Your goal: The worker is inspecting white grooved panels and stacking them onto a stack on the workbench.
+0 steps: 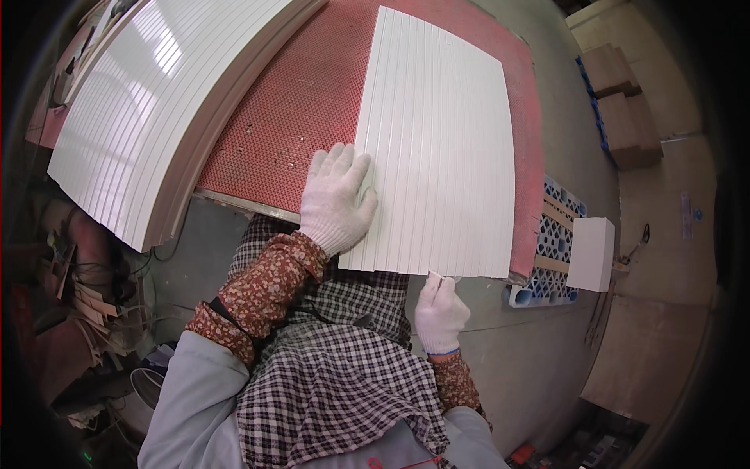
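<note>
A white panel with long parallel grooves (437, 148) lies on a red, honeycomb-textured table mat (305, 94), its near end at the table's front edge. My left hand (337, 195), in a white knit glove, rests on the panel's left edge with its fingers stretched out. At the middle of the near end is my gloved right hand (441, 313), closed in a pinch. Between its thumb and fingers shows a small, pale, flat piece (436, 274) against the panel's edge; its kind is too small to tell.
A stack of similar white grooved panels (156, 102) stands on the table's left side. Right of the table, a blue plastic pallet (556, 242) lies on the floor beside a white box (591, 254). Brown cartons (621, 109) are stacked farther off. Scraps and cables clutter the lower left.
</note>
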`<state>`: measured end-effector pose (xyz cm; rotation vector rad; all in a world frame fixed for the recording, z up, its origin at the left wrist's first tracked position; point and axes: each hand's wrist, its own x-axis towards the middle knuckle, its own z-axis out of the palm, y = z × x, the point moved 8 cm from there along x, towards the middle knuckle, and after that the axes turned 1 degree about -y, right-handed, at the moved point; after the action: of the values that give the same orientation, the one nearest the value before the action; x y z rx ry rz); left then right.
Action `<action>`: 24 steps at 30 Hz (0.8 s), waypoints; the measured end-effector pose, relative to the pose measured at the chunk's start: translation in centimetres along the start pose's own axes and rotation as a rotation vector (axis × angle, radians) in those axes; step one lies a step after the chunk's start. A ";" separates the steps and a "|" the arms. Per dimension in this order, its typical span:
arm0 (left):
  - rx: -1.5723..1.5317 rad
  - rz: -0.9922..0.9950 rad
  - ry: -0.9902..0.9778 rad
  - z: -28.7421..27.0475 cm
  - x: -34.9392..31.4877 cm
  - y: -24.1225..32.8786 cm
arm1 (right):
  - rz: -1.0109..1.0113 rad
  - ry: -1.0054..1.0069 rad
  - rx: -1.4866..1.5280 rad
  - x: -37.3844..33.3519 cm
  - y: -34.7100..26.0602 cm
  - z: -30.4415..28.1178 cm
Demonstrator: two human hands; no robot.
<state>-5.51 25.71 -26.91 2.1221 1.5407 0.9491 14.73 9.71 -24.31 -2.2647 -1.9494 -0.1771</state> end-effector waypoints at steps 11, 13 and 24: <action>-0.014 0.071 0.127 -16.5 -5.5 11.1 | -0.090 -0.074 -0.124 -1.3 -3.2 -14.9; -0.020 0.068 0.123 -20.6 -8.4 13.7 | -0.086 -0.072 -0.085 -0.2 -4.8 -18.8; -0.064 0.165 0.188 -12.9 4.9 36.4 | 0.018 -0.046 -0.190 37.4 14.5 -30.3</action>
<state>11.82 16.35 6.70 2.1944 1.4124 1.2693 34.85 38.21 11.82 -2.4225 -2.0123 -0.3243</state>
